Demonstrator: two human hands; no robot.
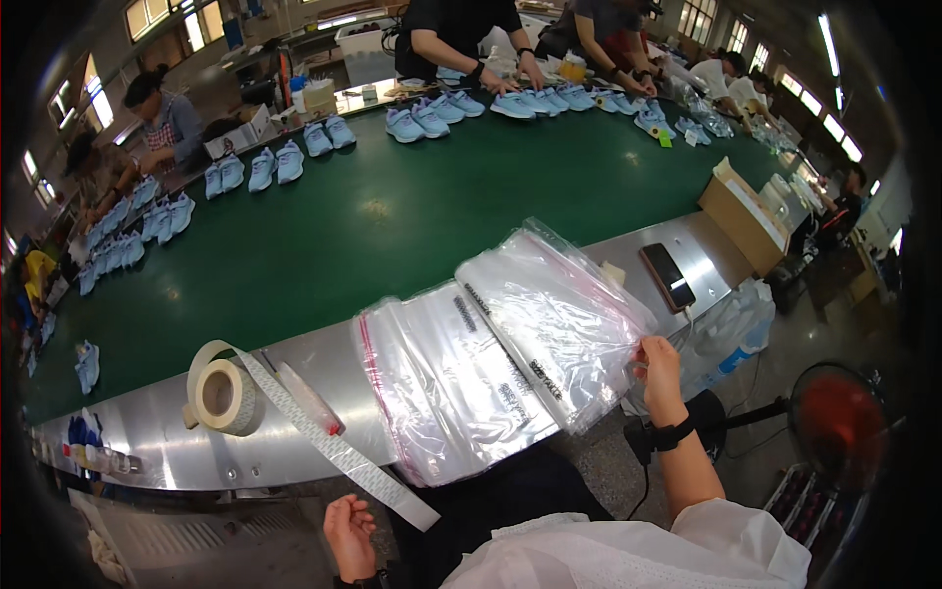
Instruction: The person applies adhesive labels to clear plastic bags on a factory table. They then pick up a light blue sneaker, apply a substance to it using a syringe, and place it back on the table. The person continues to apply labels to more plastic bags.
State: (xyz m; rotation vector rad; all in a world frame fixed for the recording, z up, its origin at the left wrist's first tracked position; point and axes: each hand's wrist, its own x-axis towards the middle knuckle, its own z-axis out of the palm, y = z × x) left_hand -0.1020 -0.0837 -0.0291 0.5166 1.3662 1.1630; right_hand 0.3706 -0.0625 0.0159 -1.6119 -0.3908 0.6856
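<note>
Nearest the camera, the left hand (349,535) hung below the counter's steel edge (167,447), fingers loosely curled and holding nothing, just beside the free end of a white tape strip (339,452). That strip ran down from one tape roll (224,396) lying on its side on the steel, apparently drawn out so a length was ready to hand.

The right hand (655,378), with a dark band at the wrist, pinched the near right edge of the top clear plastic bag (554,319) between thumb and fingertips, lifting that corner off the pile. The bag lay tilted across a stack of clear plastic bags (446,388) with a red strip along one side; the stack overhung the steel edge toward the person, probably so single bags peel off easily. How many bags it held could not be told.

Farther right lay one dark phone (668,276) flat on the steel, and beyond it one open cardboard box (741,211).

Past the steel stretched the green belt (392,216), with light blue shoes (417,121) set in pairs along its far edge, about a dozen pairs visible, and a single one (87,364) at the near left. At least five other people worked along the far side.
</note>
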